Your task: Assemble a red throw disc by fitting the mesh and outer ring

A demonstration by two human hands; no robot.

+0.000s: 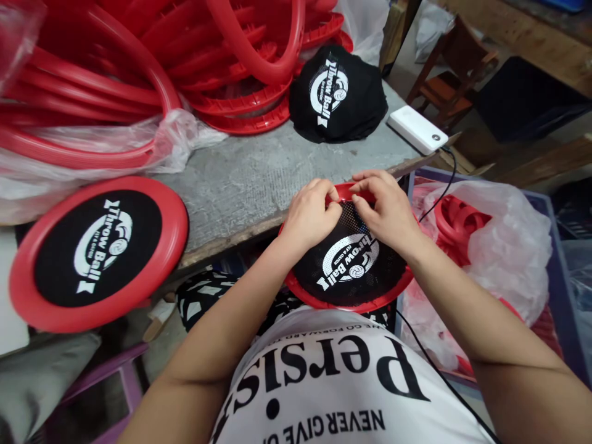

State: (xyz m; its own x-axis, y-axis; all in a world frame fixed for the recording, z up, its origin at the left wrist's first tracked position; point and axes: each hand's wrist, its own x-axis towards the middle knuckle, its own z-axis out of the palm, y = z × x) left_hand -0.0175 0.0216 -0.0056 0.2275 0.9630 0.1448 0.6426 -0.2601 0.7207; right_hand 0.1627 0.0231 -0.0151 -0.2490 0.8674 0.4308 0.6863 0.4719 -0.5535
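In my lap, against the table edge, rests a red plastic ring with black mesh fabric (356,265) across it, printed "Throw Ball". My left hand (312,213) is at the far part of the rim, its thumb and curled forefinger closed on the mesh edge. Just to its right, my right hand (386,209) pinches the same edge with thumb and forefinger, while its other fingers lie over the red rim. The fingertips partly hide where fabric and ring meet. A red disc with a black printed centre (99,253) lies at the left end of the table.
Red rings (231,80) are heaped at the back, some in clear plastic. Beside them sits a pile of black printed fabric (340,95). A white power bank (417,129) with a cable stands on the corner of the grey table (240,179). A crate (562,277) at right holds bagged red parts.
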